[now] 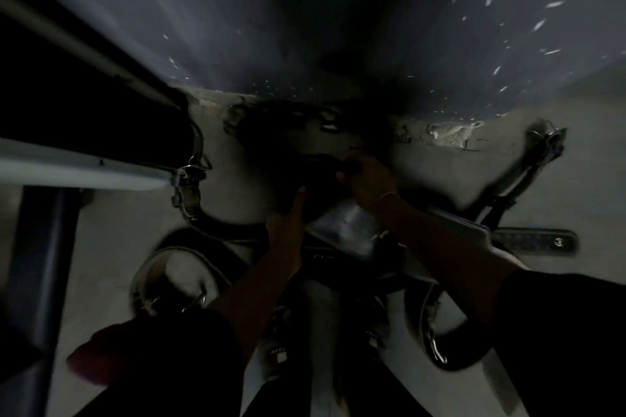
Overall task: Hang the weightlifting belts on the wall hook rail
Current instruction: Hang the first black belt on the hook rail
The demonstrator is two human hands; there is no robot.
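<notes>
The picture is dark and blurred. My left hand (287,225) and my right hand (369,179) both grip one dark weightlifting belt (345,228) low down near the foot of the wall; its wide part shines grey between my forearms. More belts lie on the pale floor: one with a metal buckle (188,195) at the left, a looped one (149,281) below it, another loop (440,345) at the lower right, and one (537,159) at the far right. No hook rail is recognisable.
A dark blue-grey wall (338,27) with white specks fills the top. A white bar (84,169) and a dark post (40,264) stand at the left. A flat strap end (535,242) lies at the right. Something red (98,359) sits at the lower left.
</notes>
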